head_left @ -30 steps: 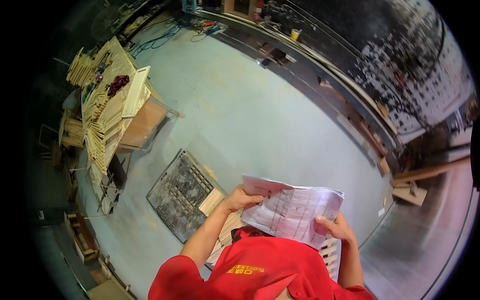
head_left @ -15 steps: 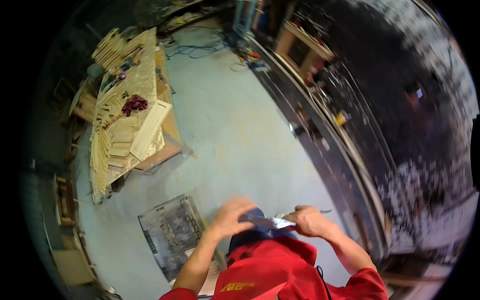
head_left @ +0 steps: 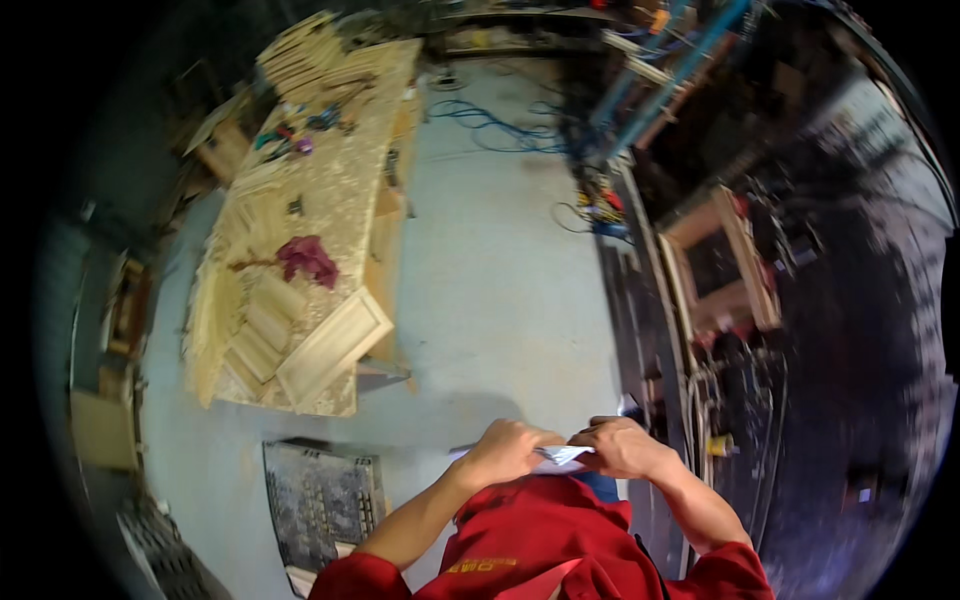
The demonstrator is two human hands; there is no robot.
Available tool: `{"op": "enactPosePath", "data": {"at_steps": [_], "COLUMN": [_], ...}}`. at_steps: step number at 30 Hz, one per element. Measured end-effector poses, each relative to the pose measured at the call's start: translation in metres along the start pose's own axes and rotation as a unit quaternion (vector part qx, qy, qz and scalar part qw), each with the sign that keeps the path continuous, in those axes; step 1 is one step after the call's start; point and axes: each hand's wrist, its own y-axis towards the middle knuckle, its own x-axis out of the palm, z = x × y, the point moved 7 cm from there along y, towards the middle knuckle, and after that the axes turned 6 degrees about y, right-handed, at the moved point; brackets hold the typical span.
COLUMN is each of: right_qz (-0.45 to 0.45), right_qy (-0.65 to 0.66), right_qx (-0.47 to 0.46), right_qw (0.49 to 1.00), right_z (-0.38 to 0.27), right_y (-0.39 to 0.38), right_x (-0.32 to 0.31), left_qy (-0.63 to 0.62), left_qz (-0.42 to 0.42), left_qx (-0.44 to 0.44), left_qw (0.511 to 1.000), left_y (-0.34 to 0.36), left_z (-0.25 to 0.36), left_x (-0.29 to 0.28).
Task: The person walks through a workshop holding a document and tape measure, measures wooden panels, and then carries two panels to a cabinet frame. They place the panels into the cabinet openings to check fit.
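My left hand (head_left: 505, 450) and my right hand (head_left: 620, 447) meet in front of my chest, both gripping a white printed paper sheet (head_left: 563, 458). The sheet is seen almost edge-on, so only a thin strip shows between my fingers. My red sleeves come up from the lower edge. Below the hands lies the grey concrete floor (head_left: 500, 270).
A long wooden workbench (head_left: 300, 230) with panel frames, tools and a dark red rag (head_left: 308, 258) stands to the left. A dark metal grate (head_left: 322, 500) lies on the floor at lower left. Blue cables (head_left: 500, 125) trail at the top. Machinery and a wooden frame (head_left: 722, 265) stand to the right.
The view has swung, bringing the workbench closer to the middle. The paper, held open and flat a second ago, is now folded down to a narrow strip between my hands.
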Motion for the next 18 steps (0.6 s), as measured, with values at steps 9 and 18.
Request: {"op": "enactPosePath", "data": {"at_steps": [9, 18], "right_qz": [-0.026, -0.191], "right_qy": [0.01, -0.009], "right_qx": [-0.034, -0.146], "right_qw": [0.999, 0.971], "right_z": [0.185, 0.24], "right_y": [0.207, 0.464], "right_x": [-0.165, -0.301], "left_qy": [0.03, 0.037], "left_qz": [0.058, 0.165], "left_qx": [-0.064, -0.259], "left_qw": [0.996, 0.951], "left_y": [0.228, 0.325], "left_z": [-0.152, -0.294], "left_x": [-0.107, -0.26]}}
